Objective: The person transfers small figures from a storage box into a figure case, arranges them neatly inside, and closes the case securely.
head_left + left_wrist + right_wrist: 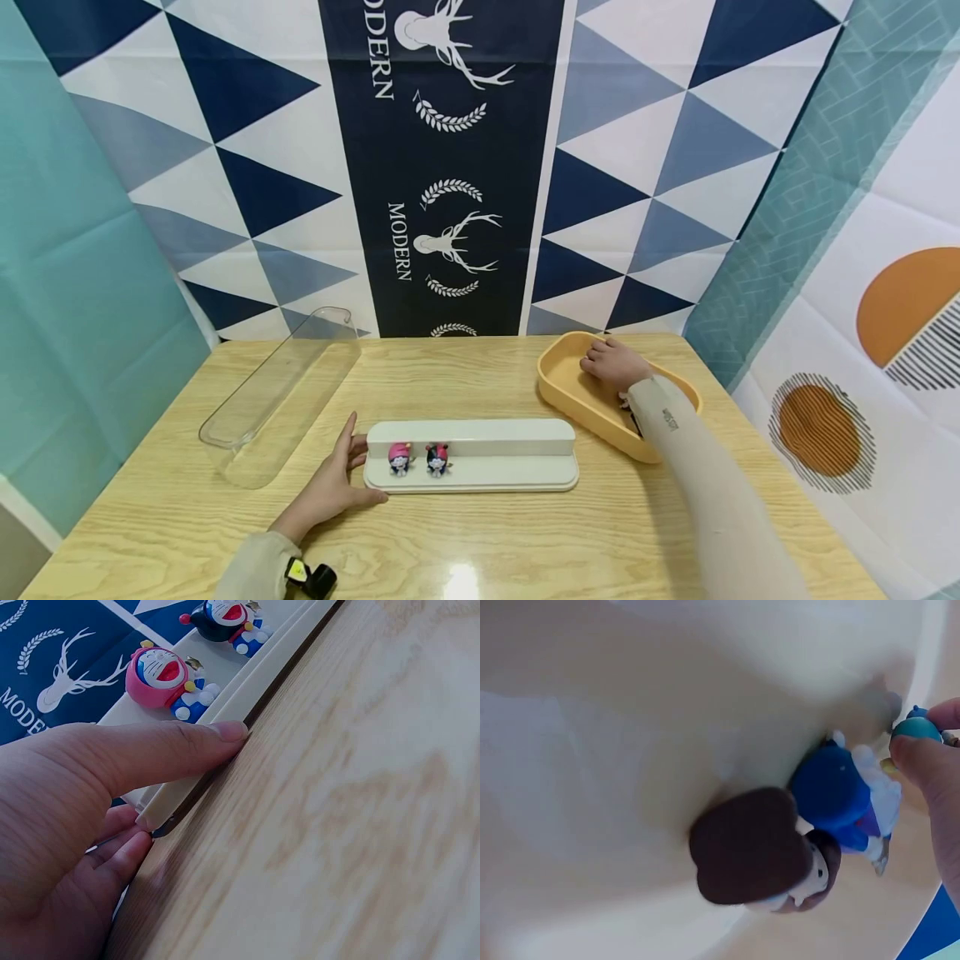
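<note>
My left hand (333,485) holds the left end of a white stepped display stand (510,471), its thumb along the front edge. Two small figurines stand on the lower step: a pink-hooded figurine (400,458) and a red-and-black-hooded figurine (437,458). Over at the right, my right hand (617,365) reaches inside a yellow tray (592,423). In the right wrist view, thumb and finger pinch a teal figurine (917,729), partly hidden by the hand. Beside it in the tray lie a blue figurine (831,787) and a dark brown-topped figurine (750,847).
A clear plastic cover (281,400) lies on the wooden table (465,533) at the left. Behind the table hangs a patterned cloth (450,167). Another patterned cloth (862,333) hangs along the right side.
</note>
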`<state>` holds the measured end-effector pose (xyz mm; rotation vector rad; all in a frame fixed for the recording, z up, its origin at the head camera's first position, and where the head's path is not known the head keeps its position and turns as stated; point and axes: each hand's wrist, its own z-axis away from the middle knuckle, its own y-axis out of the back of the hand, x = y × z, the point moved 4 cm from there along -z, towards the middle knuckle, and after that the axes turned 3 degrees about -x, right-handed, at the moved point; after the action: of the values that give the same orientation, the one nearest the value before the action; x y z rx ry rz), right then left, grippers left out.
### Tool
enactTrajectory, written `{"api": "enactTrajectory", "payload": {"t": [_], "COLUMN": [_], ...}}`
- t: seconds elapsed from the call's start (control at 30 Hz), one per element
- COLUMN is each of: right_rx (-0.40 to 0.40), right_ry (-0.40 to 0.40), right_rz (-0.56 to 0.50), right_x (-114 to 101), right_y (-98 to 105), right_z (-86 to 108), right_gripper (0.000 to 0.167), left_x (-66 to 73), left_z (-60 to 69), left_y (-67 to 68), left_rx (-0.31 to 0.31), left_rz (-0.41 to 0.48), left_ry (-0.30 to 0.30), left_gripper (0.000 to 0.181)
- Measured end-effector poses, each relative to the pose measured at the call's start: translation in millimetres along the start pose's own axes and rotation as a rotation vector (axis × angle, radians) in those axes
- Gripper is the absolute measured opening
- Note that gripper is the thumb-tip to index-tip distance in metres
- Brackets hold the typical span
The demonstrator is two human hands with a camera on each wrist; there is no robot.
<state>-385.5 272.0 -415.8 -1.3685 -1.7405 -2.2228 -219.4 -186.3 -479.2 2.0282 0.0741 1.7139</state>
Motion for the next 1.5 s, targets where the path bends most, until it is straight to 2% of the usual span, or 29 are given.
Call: {"api": "enactTrajectory", "payload": {"t": [0.17,0.33,0.6,0.77,1.0,1.1,1.27,1.4,1.5], "right_rx": [0.030,0.087,0.167,0.179,0.273,0.287,0.244,0.138,0.097], "right_ry": [0.002,-0.033,-0.097,-0.109,-0.118,-0.141,-0.179,-0.229,-0.246], "right_rz": [-0.044,-0.127,-0.327,-0.402,-0.478,-0.529,-0.635,-0.712,-0.731], "right_x": [3,10,20,23,26,27,29,31,33], "right_y": [2,3,13,23,37,42,48,50,51], "right_z": [2.7,3.2,5.1,8.9,13.1,13.7,13.7,13.1,12.8], "right_gripper": [0.013,0.009,0.018,0.022,0.020,0.021,0.022,0.029,0.036], "left_x": [0.2,0.1,0.6,1.0,2.0,2.2,2.8,3.1,3.6], "left_z": [0.2,0.9,0.4,0.0,-0.6,-0.3,-0.2,-0.8,-1.2], "left_y": [0.2,-0.3,-0.5,-0.6,0.2,0.6,0.7,0.4,0.2], "left_rx": [-0.001,-0.001,0.001,-0.006,-0.010,-0.009,-0.009,-0.006,-0.003], "left_rz": [0.002,0.014,0.010,0.010,0.018,0.024,0.026,0.011,-0.001], "left_ry": [0.002,0.007,0.003,0.007,0.007,0.010,0.011,0.011,0.013], "left_gripper": [0.134,0.134,0.134,0.135,0.135,0.135,0.135,0.134,0.134]}}
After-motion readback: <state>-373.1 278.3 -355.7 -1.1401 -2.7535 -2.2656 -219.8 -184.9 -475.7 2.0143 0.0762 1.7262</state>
